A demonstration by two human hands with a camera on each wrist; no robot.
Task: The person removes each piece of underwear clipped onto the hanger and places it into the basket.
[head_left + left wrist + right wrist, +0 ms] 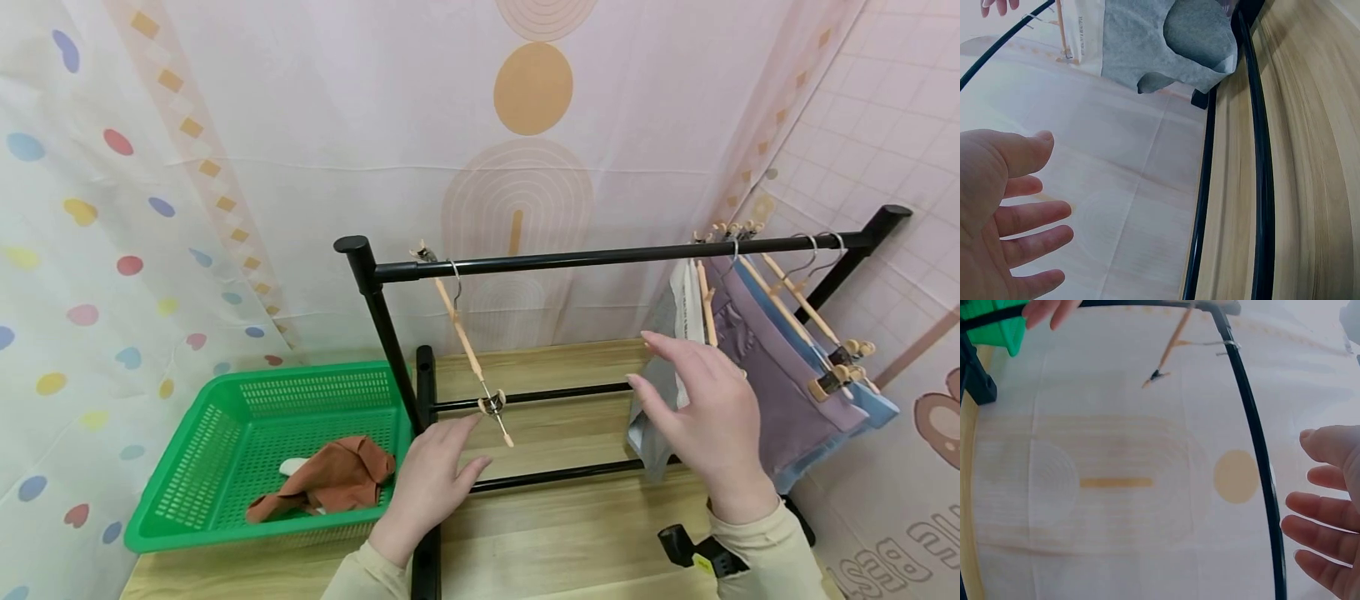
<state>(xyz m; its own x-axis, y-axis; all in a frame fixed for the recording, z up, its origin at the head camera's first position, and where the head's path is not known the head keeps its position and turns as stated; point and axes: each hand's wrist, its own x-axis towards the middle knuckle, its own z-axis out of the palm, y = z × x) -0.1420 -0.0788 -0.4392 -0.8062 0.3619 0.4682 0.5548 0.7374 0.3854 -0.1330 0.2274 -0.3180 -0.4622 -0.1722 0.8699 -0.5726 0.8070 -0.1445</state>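
Note:
My left hand [433, 475] is held at the front left of the rack, fingers relaxed and nothing in its grasp. Just beyond its fingertips a bare wooden clip hanger [467, 337] hangs by its metal hook from the black rail [570, 259]. To the right, my right hand [708, 412] is raised in front of the hung clothes with thumb and fingers apart, holding nothing. Behind it hangs a grey garment [1138, 37], partly hidden by the hand in the head view. Both wrist views show spread, unoccupied fingers.
Left of the rack stands a green plastic basket [232, 385] with a brown cloth [345, 477] and something white inside. Purple and blue clothes [780, 367] crowd the rail's right end on wooden hangers. Two lower black bars [555, 478] cross above the wooden tabletop [540, 533].

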